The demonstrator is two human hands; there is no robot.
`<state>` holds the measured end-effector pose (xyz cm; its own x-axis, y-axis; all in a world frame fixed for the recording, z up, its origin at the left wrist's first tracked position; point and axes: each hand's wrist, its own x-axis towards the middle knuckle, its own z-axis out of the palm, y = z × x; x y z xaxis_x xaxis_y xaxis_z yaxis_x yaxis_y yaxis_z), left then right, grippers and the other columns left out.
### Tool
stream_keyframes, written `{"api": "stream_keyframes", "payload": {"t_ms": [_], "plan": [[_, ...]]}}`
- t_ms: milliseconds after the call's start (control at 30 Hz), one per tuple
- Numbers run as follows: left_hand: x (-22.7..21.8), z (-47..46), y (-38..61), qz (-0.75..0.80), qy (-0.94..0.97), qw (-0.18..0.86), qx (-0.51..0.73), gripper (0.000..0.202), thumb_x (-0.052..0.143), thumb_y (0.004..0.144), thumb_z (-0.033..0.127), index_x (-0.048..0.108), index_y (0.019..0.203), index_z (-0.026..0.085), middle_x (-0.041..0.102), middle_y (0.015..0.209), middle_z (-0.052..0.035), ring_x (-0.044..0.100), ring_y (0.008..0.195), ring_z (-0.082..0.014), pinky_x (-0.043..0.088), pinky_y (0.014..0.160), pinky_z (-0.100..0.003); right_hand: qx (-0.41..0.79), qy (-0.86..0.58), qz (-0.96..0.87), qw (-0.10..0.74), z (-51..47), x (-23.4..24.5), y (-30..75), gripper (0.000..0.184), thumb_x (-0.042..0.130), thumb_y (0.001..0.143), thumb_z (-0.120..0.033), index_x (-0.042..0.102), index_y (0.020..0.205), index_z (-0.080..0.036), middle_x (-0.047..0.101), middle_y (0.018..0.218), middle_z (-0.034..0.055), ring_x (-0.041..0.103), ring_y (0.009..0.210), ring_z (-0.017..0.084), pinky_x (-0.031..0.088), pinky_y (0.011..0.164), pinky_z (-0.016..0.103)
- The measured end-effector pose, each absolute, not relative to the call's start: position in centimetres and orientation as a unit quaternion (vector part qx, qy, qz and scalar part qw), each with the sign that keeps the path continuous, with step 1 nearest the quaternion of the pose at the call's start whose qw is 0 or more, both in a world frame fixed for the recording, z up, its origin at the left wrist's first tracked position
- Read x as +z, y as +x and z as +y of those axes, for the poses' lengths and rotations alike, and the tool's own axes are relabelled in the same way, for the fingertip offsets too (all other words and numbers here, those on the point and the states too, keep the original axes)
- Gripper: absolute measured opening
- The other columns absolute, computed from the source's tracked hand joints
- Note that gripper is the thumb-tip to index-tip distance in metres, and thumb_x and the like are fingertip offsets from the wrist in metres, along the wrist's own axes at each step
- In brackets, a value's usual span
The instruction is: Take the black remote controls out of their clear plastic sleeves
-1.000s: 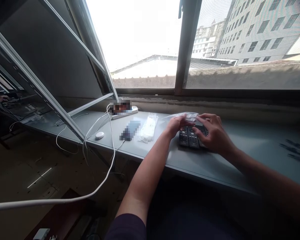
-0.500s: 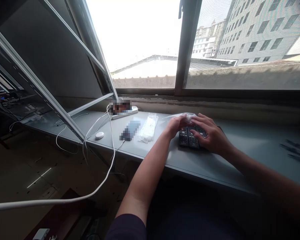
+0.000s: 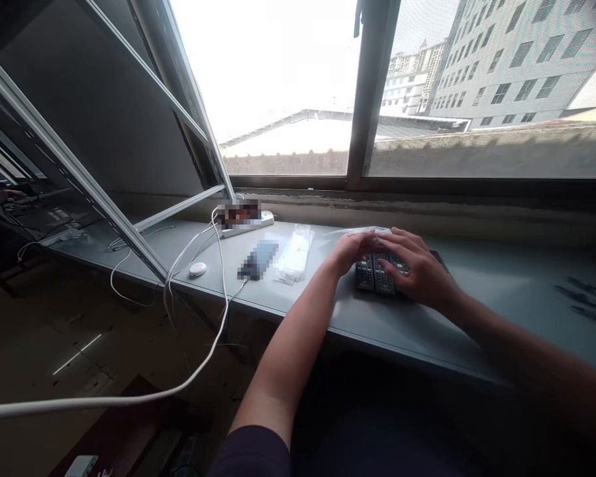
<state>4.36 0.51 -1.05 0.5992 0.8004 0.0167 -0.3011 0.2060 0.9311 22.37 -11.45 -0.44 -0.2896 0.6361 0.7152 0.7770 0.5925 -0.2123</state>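
Several black remote controls (image 3: 364, 275) lie side by side on the grey tabletop (image 3: 496, 291), partly covered by my hands. Just above their far ends is a clear plastic bag (image 3: 377, 231). My left hand (image 3: 353, 249) is closed on the near side of the bag, its fingertips mostly hidden. My right hand (image 3: 417, 265) arches over the remotes, its fingers pinching the bag from the right and its thumb low over the buttons. Left of my hands lies a stack of clear plastic bags (image 3: 296, 255).
A blurred phone-like object (image 3: 259, 260) lies left of the stack, with a cable plugged in. Behind it is a white power strip (image 3: 267, 217). A round white object (image 3: 197, 269), a looping white cable (image 3: 213, 354) and a metal frame (image 3: 129, 228) are farther left. Dark items (image 3: 589, 298) lie right.
My hands have stayed over the remotes, with the fingers drawn slightly closer together. The plastic bag between them looks flatter and shows less.
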Motion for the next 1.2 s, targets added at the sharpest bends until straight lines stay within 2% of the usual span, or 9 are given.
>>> {"api": "stream_keyframes", "payload": {"t_ms": [167, 333, 467, 600, 700, 800, 1000, 1100, 1200], "plan": [[-1.5, 0.6, 4.1, 0.231, 0.537, 0.731, 0.353, 0.033, 0.082, 0.103, 0.047, 0.086, 0.115, 0.017, 0.089, 0.116, -0.0146, 0.083, 0.118, -0.0309, 0.053, 0.092, -0.036, -0.089, -0.448, -0.803, 0.384, -11.2, -0.8, 22.6, 0.060, 0.065, 0.115, -0.039, 0.064, 0.174, -0.030, 0.069, 0.168, 0.0144, 0.052, 0.165, 0.047, 0.046, 0.135, 0.076], [-1.4, 0.6, 4.0, 0.230, 0.556, 0.721, 0.343, 0.041, 0.087, 0.100, 0.053, 0.087, 0.124, 0.020, 0.089, 0.122, -0.0134, 0.082, 0.124, -0.0297, 0.054, 0.095, -0.035, -0.102, -0.460, -0.795, 0.383, -11.2, -0.8, 22.7, 0.050, 0.064, 0.117, -0.039, 0.073, 0.165, -0.029, 0.065, 0.170, 0.0162, 0.050, 0.166, 0.047, 0.046, 0.135, 0.076], [-0.8, 0.3, 3.9, 0.237, 0.536, 0.724, 0.363, 0.046, 0.086, 0.099, 0.057, 0.087, 0.123, 0.018, 0.088, 0.126, -0.0154, 0.081, 0.123, -0.0300, 0.057, 0.098, -0.037, -0.103, -0.454, -0.795, 0.388, -11.1, -1.0, 22.9, 0.043, 0.064, 0.117, -0.039, 0.079, 0.156, -0.031, 0.064, 0.170, 0.0148, 0.050, 0.166, 0.048, 0.045, 0.134, 0.078], [-0.5, 0.0, 4.0, 0.252, 0.525, 0.724, 0.370, 0.039, 0.083, 0.101, 0.052, 0.087, 0.114, 0.015, 0.088, 0.121, -0.0176, 0.082, 0.123, -0.0324, 0.059, 0.105, -0.042, -0.097, -0.445, -0.798, 0.394, -11.1, -1.1, 22.9, 0.050, 0.064, 0.118, -0.037, 0.071, 0.168, -0.035, 0.068, 0.167, 0.0130, 0.054, 0.163, 0.047, 0.046, 0.134, 0.077], [-0.4, -0.2, 4.1, 0.248, 0.517, 0.733, 0.366, 0.032, 0.080, 0.106, 0.045, 0.086, 0.112, 0.015, 0.088, 0.117, -0.0175, 0.083, 0.121, -0.0328, 0.061, 0.107, -0.043, -0.096, -0.444, -0.798, 0.395, -11.1, -1.1, 22.9, 0.058, 0.065, 0.117, -0.037, 0.063, 0.176, -0.034, 0.068, 0.168, 0.0149, 0.054, 0.163, 0.048, 0.047, 0.133, 0.076], [-0.3, -0.3, 4.0, 0.221, 0.514, 0.749, 0.354, 0.031, 0.073, 0.110, 0.041, 0.086, 0.117, 0.015, 0.089, 0.120, -0.0173, 0.084, 0.116, -0.0305, 0.063, 0.101, -0.040, -0.093, -0.446, -0.795, 0.400, -10.9, -1.3, 23.1, 0.056, 0.066, 0.117, -0.038, 0.066, 0.173, -0.035, 0.062, 0.173, 0.0142, 0.049, 0.168, 0.049, 0.045, 0.135, 0.077], [-0.2, 0.3, 4.0, 0.242, 0.483, 0.748, 0.385, 0.038, 0.063, 0.114, 0.044, 0.084, 0.119, 0.013, 0.089, 0.114, -0.0176, 0.085, 0.100, -0.0245, 0.056, 0.068, -0.026, -0.076, -0.443, -0.795, 0.407, -10.9, -1.3, 23.1, 0.050, 0.070, 0.116, -0.039, 0.073, 0.166, -0.039, 0.056, 0.181, 0.0100, 0.043, 0.173, 0.048, 0.042, 0.138, 0.076], [-0.2, 0.7, 4.3, 0.278, 0.440, 0.746, 0.416, 0.031, 0.067, 0.112, 0.041, 0.082, 0.113, 0.013, 0.088, 0.105, -0.0161, 0.085, 0.091, -0.0230, 0.055, 0.065, -0.025, -0.079, -0.443, -0.795, 0.407, -11.2, -0.9, 22.8, 0.050, 0.069, 0.116, -0.040, 0.072, 0.166, -0.038, 0.055, 0.181, 0.0103, 0.046, 0.171, 0.047, 0.044, 0.137, 0.074], [-0.2, 0.7, 4.4, 0.296, 0.416, 0.744, 0.431, 0.024, 0.069, 0.111, 0.035, 0.081, 0.109, 0.014, 0.086, 0.098, -0.0134, 0.082, 0.084, -0.0204, 0.058, 0.069, -0.026, -0.088, -0.442, -0.792, 0.412, -11.4, -0.6, 22.6, 0.053, 0.070, 0.116, -0.040, 0.070, 0.168, -0.037, 0.060, 0.177, 0.0115, 0.053, 0.165, 0.046, 0.048, 0.134, 0.073]]}}
